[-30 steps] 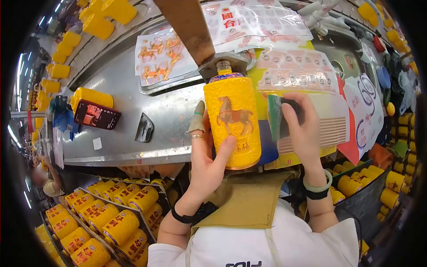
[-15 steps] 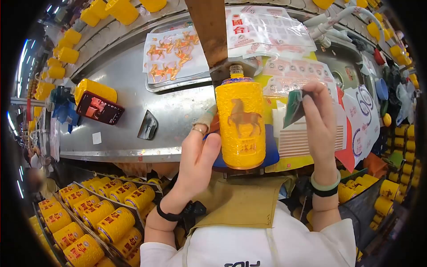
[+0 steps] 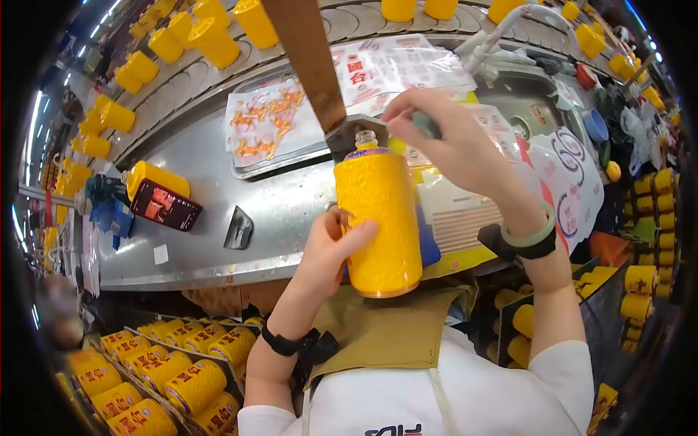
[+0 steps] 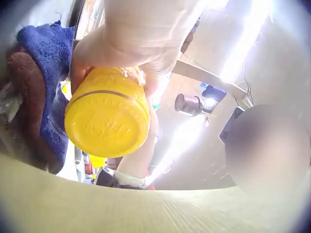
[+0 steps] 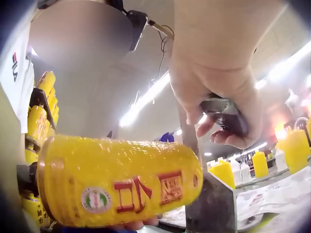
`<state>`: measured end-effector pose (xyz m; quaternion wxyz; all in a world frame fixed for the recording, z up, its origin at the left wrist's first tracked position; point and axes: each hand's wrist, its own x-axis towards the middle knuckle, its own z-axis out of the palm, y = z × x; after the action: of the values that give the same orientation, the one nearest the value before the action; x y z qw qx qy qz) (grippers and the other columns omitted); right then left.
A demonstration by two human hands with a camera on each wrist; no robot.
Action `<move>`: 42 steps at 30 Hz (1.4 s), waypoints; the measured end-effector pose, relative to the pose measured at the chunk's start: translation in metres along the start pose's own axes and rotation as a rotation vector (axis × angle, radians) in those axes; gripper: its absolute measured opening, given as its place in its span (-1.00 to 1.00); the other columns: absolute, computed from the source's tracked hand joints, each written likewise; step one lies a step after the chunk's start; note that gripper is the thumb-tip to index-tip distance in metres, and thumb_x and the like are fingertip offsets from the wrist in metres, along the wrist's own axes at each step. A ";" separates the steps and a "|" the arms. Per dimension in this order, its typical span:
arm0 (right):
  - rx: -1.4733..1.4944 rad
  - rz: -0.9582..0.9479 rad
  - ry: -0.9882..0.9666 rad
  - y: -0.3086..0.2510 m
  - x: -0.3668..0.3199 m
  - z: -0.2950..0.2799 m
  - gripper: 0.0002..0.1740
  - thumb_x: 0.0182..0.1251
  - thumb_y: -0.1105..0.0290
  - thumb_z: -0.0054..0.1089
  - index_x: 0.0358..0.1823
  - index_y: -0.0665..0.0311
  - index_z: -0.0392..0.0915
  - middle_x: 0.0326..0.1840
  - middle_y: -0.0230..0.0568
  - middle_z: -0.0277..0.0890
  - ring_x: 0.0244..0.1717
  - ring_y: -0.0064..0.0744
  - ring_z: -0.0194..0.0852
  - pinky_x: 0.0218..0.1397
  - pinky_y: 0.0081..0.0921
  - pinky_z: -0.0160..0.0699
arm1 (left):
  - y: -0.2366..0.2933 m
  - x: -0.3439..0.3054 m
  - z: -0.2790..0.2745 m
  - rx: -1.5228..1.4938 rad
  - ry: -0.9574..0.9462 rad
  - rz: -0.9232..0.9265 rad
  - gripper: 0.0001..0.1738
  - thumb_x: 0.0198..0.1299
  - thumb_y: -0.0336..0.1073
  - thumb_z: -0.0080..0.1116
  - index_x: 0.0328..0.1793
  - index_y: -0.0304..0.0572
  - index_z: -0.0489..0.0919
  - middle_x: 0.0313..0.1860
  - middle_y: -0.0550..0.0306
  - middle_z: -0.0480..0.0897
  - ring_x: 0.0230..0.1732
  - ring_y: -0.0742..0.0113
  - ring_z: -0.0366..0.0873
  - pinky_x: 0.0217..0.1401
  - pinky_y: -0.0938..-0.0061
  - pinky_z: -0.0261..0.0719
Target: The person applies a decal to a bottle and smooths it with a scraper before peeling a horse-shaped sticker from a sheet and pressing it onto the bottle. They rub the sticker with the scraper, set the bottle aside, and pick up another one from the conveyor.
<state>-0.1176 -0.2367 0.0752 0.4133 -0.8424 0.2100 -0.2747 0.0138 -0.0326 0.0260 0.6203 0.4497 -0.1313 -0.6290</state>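
Observation:
In the head view a yellow textured bottle (image 3: 378, 225) with a clear glass neck stands nearly upright over the bench's front edge. My left hand (image 3: 325, 251) grips its left side, thumb across the front. The left wrist view looks at its round yellow base (image 4: 107, 127). Red characters and a round green-and-white emblem show on the bottle (image 5: 119, 182) in the right wrist view. Above and right of the neck, my right hand (image 3: 454, 145) is raised apart from the bottle. It pinches a small dark scraper (image 5: 226, 116), partly hidden by the fingers.
A brown post (image 3: 309, 58) ends in a metal bracket behind the bottle's neck. A tray with gold horse decals (image 3: 262, 120) lies behind, and sticker sheets (image 3: 407, 65) lie at the back. On the left are a phone (image 3: 166, 205) and a dark blade-like piece (image 3: 238, 229). Crated bottles flank me.
The bottle has been turned, so its horse picture has left the front. My right hand with the scraper has moved up and left toward the neck. My left hand has regripped the bottle's side.

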 end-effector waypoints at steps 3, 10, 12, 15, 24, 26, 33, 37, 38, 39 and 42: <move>-0.029 0.069 -0.165 -0.008 -0.002 -0.013 -0.70 0.48 0.19 0.31 -0.01 0.28 0.62 -0.17 -0.11 0.60 -0.09 -0.26 0.55 0.04 -0.32 0.54 | -0.004 -0.006 0.001 0.194 -0.124 0.123 -0.31 0.20 -0.37 0.51 0.38 -0.46 0.42 0.22 -0.01 0.66 0.21 0.32 0.65 0.35 0.34 0.60; -0.055 -0.066 -0.331 -0.028 -0.017 -0.056 -0.76 0.49 0.27 0.29 -0.08 0.34 0.66 -0.18 -0.18 0.62 -0.09 -0.33 0.55 0.10 -0.36 0.52 | 0.004 -0.010 0.019 0.407 -0.274 0.265 -0.15 0.09 -0.38 0.60 0.45 -0.43 0.37 0.28 0.00 0.62 0.29 0.32 0.60 0.44 0.31 0.52; 0.031 -0.135 -0.446 -0.030 -0.018 -0.067 -0.64 0.53 0.12 0.25 -0.06 0.33 0.69 -0.21 -0.16 0.65 -0.13 -0.29 0.57 0.06 -0.32 0.53 | 0.003 -0.013 0.020 0.286 -0.362 0.170 -0.08 0.06 -0.28 0.63 0.49 -0.42 0.35 0.29 -0.02 0.62 0.31 0.28 0.60 0.47 0.29 0.51; 0.165 0.025 -0.555 -0.032 -0.019 -0.069 -0.75 0.51 0.31 0.34 -0.01 0.37 0.66 -0.07 -0.27 0.64 -0.06 -0.44 0.55 0.12 -0.47 0.53 | -0.014 -0.024 0.021 -0.035 -0.461 -0.026 0.10 0.02 0.00 0.64 0.57 -0.39 0.29 0.34 -0.09 0.58 0.34 0.15 0.59 0.51 0.21 0.49; 0.450 0.458 -0.441 -0.020 -0.028 -0.021 -0.50 0.60 -0.02 0.20 0.12 0.32 0.68 -0.13 -0.34 0.60 -0.15 -0.60 0.47 -0.08 -0.60 0.46 | -0.033 -0.025 0.015 -0.889 -0.601 -0.352 0.47 -0.09 0.52 0.51 0.72 -0.29 0.08 0.49 -0.40 0.40 0.41 -0.27 0.53 0.53 -0.06 0.53; 0.412 0.475 -0.453 -0.024 -0.026 -0.019 -0.49 0.60 -0.04 0.19 0.12 0.32 0.67 -0.14 -0.35 0.60 -0.15 -0.60 0.47 -0.08 -0.59 0.46 | -0.034 -0.025 0.008 -0.841 -0.559 -0.365 0.48 -0.11 0.51 0.53 0.72 -0.31 0.08 0.49 -0.41 0.40 0.41 -0.27 0.53 0.53 -0.06 0.52; 0.373 0.446 -0.459 -0.009 -0.023 -0.009 -0.41 0.61 -0.09 0.11 0.07 0.40 0.67 -0.29 -0.28 0.56 -0.35 -0.50 0.43 -0.31 -0.50 0.40 | -0.037 -0.025 0.009 -0.987 -0.534 -0.424 0.48 -0.12 0.43 0.59 0.71 -0.35 0.07 0.49 -0.41 0.40 0.41 -0.30 0.52 0.53 -0.07 0.52; 0.455 0.472 -0.409 -0.005 -0.028 -0.006 -0.38 0.61 -0.11 0.11 0.14 0.42 0.64 -0.23 -0.28 0.57 -0.35 -0.51 0.42 -0.30 -0.50 0.40 | -0.039 -0.023 0.014 -1.010 -0.563 -0.393 0.48 -0.12 0.40 0.61 0.71 -0.36 0.06 0.49 -0.42 0.39 0.41 -0.33 0.52 0.53 -0.08 0.53; 0.457 0.474 -0.407 -0.006 -0.029 -0.009 -0.38 0.61 -0.11 0.11 0.14 0.42 0.64 -0.23 -0.28 0.57 -0.35 -0.51 0.42 -0.30 -0.50 0.40 | -0.039 -0.022 0.013 -1.005 -0.544 -0.416 0.48 -0.13 0.38 0.62 0.71 -0.36 0.06 0.49 -0.44 0.39 0.41 -0.35 0.52 0.53 -0.09 0.52; 0.434 0.528 -0.432 -0.012 -0.028 -0.016 -0.40 0.61 -0.08 0.16 0.18 0.41 0.61 -0.11 -0.25 0.60 -0.19 -0.51 0.51 -0.11 -0.50 0.49 | -0.038 -0.021 0.012 -1.000 -0.527 -0.439 0.48 -0.14 0.37 0.63 0.72 -0.35 0.06 0.50 -0.45 0.38 0.41 -0.36 0.52 0.54 -0.10 0.52; 0.424 0.599 -0.458 -0.012 -0.029 -0.020 -0.42 0.61 -0.05 0.20 0.21 0.39 0.58 0.00 -0.23 0.63 -0.03 -0.52 0.59 0.08 -0.52 0.59 | -0.043 -0.016 0.011 -1.032 -0.573 -0.470 0.49 -0.17 0.37 0.64 0.71 -0.34 0.06 0.51 -0.46 0.36 0.41 -0.38 0.51 0.56 -0.13 0.48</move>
<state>-0.1510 -0.2241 0.0868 0.6745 -0.6800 0.2871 0.0146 -0.0252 -0.0141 0.0071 0.5426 -0.0767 0.1302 -0.8263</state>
